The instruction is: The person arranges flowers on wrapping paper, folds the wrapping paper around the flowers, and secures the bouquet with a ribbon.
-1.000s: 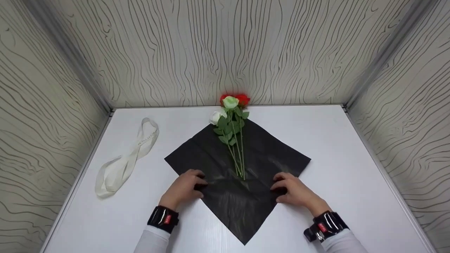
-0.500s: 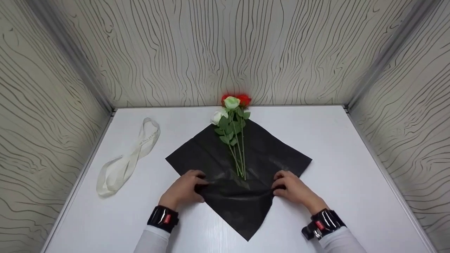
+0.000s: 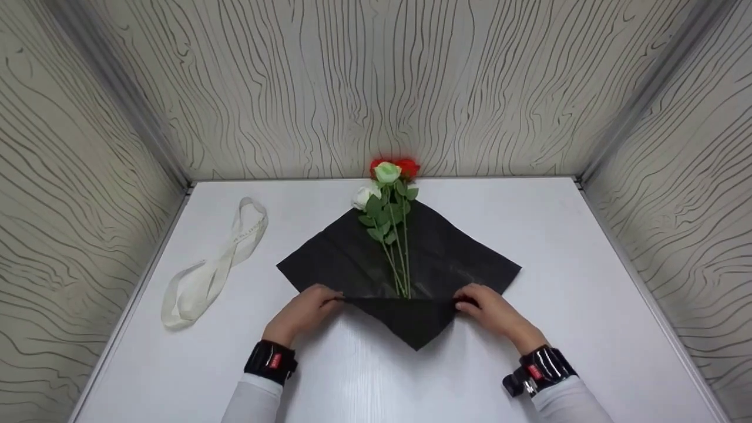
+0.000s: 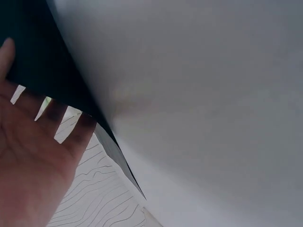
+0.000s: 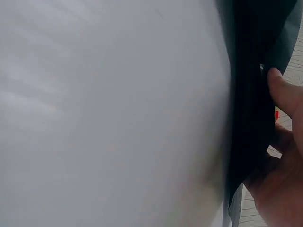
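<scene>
In the head view, a sheet of black wrapping paper (image 3: 335,252) lies cornerwise on the white table. Several roses rest on it: red ones (image 3: 407,167) behind a pale green rose (image 3: 388,171), with a white rose (image 3: 365,195) to the left. Their green stems (image 3: 406,258) run down to a raised crease in the paper. My left hand (image 3: 305,308) pinches the crease at its left end, the fingers behind the paper in the left wrist view. At the right end my right hand (image 3: 492,311) pinches it, thumb in front. The near corner hangs below the crease, pointing toward me.
A loosely looped cream ribbon (image 3: 218,271) with printed lettering lies on the left of the table (image 3: 587,305). Wood-grain patterned panels (image 3: 470,88) rise at the back and both sides. Black bands with devices (image 3: 271,361) are strapped round both wrists.
Both hands have closed on the paper's lower edges and lifted it into a straight crease across the stem ends. The near corner has drawn up, away from me. The roses stay in place.
</scene>
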`<state>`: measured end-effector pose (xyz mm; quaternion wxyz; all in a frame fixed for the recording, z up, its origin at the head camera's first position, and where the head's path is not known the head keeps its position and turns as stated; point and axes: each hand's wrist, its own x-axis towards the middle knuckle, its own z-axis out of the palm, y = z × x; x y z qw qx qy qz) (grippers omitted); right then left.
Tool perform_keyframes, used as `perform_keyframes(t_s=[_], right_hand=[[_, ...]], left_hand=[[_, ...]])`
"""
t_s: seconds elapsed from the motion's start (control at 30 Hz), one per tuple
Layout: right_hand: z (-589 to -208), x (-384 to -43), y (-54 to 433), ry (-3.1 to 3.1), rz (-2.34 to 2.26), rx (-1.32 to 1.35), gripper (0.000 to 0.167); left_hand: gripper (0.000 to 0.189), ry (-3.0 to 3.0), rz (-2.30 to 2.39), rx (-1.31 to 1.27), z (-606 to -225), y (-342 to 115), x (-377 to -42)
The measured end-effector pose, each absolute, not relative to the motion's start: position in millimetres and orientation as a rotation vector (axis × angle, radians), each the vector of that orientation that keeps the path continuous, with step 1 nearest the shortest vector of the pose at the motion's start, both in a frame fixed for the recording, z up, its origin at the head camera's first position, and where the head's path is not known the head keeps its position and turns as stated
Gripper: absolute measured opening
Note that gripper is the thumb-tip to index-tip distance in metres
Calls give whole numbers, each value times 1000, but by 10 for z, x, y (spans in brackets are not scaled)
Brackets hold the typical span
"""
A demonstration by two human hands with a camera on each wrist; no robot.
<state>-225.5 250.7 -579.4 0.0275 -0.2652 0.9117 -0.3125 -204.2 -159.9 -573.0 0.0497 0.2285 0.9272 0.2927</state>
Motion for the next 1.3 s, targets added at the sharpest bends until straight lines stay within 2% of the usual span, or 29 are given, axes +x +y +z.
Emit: perform_keyframes(t_s=[0.2, 0.27, 0.33, 0.5, 0.6, 0.83, 1.0, 1.13, 1.3], right_hand=[[-5788, -2163, 2631, 2752, -1017, -768, 51], [-5788, -2154, 2677, 2752, -1022, -789, 57], [-5791, -2166, 2708, 2765, -1035, -795, 52], [-5800, -2252, 2722, 2837, -1071, -676, 15], [-5807, -2306, 2700, 2854, -1093, -529, 3], [-5831, -2428, 2607, 2892, -1096, -349, 18], [-5825, -2494, 2535, 2933, -1019, -232, 21], [-5835, -2517, 2495, 2955, -971, -169, 22], [-5865, -2533, 2450, 3008, -914, -158, 22]], left_hand=[[22, 2869, 890, 623, -5709, -1563, -2094], [22, 2864, 906, 597, -5700, -1557, -2109], [24, 2850, 919, 561, -5694, -1555, -2124], [24, 2828, 953, 497, -5704, -1555, -2152], [19, 2839, 973, 457, -5716, -1555, -2159], [22, 2961, 943, 324, -5735, -1519, -2176], [40, 3082, 895, 243, -5739, -1448, -2155], [58, 3209, 820, 312, -5723, -1348, -2112], [58, 3384, 637, 543, -5716, -1205, -2044]])
